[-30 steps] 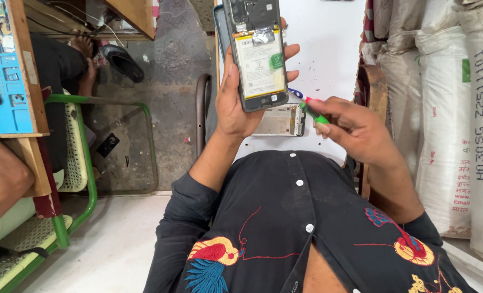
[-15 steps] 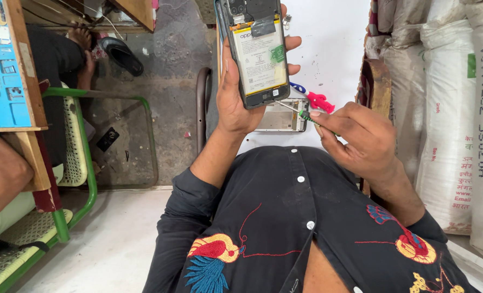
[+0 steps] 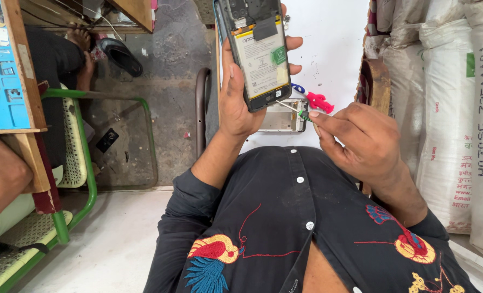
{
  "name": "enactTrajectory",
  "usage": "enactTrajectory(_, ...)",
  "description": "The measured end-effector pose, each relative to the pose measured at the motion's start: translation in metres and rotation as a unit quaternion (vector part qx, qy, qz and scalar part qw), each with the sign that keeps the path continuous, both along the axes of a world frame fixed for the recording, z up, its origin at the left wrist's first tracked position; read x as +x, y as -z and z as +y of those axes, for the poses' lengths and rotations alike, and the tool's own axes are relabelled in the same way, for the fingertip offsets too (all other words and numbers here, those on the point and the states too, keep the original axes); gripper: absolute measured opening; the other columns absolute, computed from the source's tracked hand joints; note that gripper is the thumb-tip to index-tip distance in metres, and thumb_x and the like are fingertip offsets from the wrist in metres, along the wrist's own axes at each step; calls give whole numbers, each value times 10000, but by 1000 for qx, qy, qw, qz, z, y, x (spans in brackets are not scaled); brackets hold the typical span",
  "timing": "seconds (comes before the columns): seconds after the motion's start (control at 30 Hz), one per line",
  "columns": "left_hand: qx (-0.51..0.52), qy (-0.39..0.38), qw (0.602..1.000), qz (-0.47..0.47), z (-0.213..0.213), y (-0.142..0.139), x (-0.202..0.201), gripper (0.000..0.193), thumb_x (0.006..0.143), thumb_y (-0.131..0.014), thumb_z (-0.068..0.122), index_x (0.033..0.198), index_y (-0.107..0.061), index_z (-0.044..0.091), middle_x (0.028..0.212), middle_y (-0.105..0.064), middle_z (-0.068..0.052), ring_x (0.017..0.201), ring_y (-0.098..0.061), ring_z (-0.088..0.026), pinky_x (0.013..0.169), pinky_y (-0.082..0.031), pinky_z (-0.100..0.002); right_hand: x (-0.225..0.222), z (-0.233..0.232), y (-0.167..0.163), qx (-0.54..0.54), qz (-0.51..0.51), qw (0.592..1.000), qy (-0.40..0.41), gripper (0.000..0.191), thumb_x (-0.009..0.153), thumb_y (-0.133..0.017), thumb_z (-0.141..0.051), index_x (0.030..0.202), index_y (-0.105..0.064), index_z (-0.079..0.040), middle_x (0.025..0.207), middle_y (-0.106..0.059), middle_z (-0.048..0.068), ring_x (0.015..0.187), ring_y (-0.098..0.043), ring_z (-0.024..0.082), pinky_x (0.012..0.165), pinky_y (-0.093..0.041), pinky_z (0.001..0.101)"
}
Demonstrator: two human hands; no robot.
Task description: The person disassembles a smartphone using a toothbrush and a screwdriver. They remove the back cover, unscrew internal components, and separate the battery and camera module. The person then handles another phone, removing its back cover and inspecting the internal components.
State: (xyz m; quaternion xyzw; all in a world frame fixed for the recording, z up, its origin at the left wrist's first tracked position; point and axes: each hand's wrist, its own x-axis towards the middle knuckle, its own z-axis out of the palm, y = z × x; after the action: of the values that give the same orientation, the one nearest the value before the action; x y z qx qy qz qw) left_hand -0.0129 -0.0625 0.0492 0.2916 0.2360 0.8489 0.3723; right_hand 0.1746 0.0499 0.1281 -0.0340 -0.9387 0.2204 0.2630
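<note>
My left hand (image 3: 236, 97) holds up an opened smartphone (image 3: 256, 51) with its back cover off, so the pale battery and dark circuit area show. My right hand (image 3: 355, 138) pinches a thin green-tipped screwdriver (image 3: 298, 111), whose metal point touches the phone's lower right corner. Behind it on the white table (image 3: 334, 49) lie a silver phone frame (image 3: 282, 116) and a red-and-blue handled tool (image 3: 312, 99). My dark embroidered shirt fills the lower view.
White woven sacks (image 3: 458, 108) are stacked at the right. A green metal chair (image 3: 84, 163) stands at the left, with another person's elbow (image 3: 2, 176) beside a blue mat on a wooden bench (image 3: 2, 70). A black sandal (image 3: 121, 54) lies on the floor.
My right hand has turned and brought the screwdriver tip up to the phone's lower right corner. The phone has stayed upright in my left hand, shifting only slightly.
</note>
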Motion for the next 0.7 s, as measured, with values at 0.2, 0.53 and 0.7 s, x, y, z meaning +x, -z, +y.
enactTrajectory(0.2,5,-44,999,2,3,-7,0,674,1116,-486,581,1602,-283,161,1608,-356,-130,1350,-538,-302,1083,-560,-470,1,-13,8,-15,-4,999,37,317,921,-758,24,1233,-713,-6,806,-571,103,661,-566,234,605,-441,377)
enactTrajectory(0.53,-35,-108,988,102,6,-2,2,772,1058,-509,651,1600,-237,174,1669,-305,-129,1377,-521,-253,1108,-533,-413,-2,-27,2,-41,-51,994,91,317,958,-742,14,1272,-702,-10,773,-559,97,600,-555,227,573,-439,379)
enactTrajectory(0.7,-24,-101,990,98,11,3,3,783,1057,-509,656,1617,-265,166,1616,-344,-141,1360,-527,-232,1122,-507,-378,-5,-30,1,-65,-69,990,104,301,963,-726,18,1262,-702,-12,798,-595,108,590,-574,221,562,-454,366)
